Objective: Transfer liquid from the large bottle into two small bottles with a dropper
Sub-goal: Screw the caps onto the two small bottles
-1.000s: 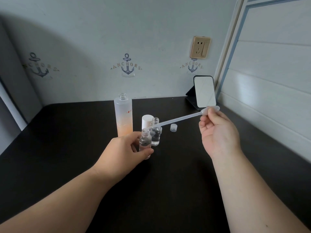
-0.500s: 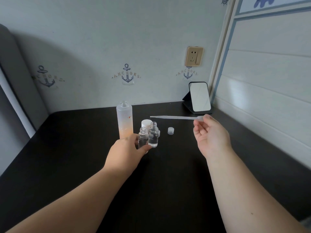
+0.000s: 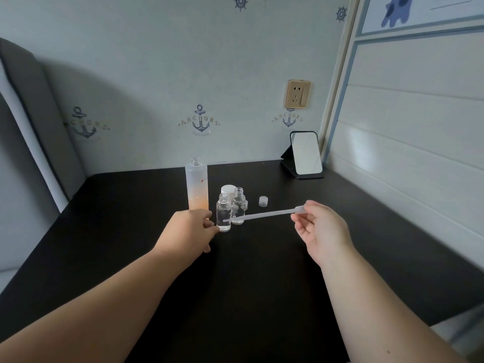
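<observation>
- While the right hand [image 3: 320, 229] pinches the bulb end of the dropper [image 3: 264, 214] between thumb and fingertips, the tube lies nearly level across the middle of the frame, its tip crossing in front of the two small bottles.
- Half a second ago the dropper was held higher, level above the bottles; now it sits lower, its tip overlapping the near bottle [image 3: 224, 213], below that bottle's neck.
- That drop suggests the dropper is coming away from the bottle mouths rather than dosing, though whether liquid remains in the tube is too faint to tell.
- At centre-left the left hand [image 3: 190, 229] touches the near bottle with its fingertips, steadying it; whether the fingers wrap it fully I cannot tell.
- Just behind and touching it stands the far bottle [image 3: 238, 205], also uncapped, and both show clear liquid inside.
- Left of them, above the left hand, the large bottle [image 3: 197, 188] stands upright and open, orange liquid filling only its lower part.
- A white cap [image 3: 228, 190] stands behind the small bottles, and a small clear cap [image 3: 263, 201] lies to their right on the dark table [image 3: 131, 231].
- With both small bottles well filled, the transfer looks well along; one more draw or capping seems likely.
- A mirror [image 3: 306, 153] leans at the table's upper right.
</observation>
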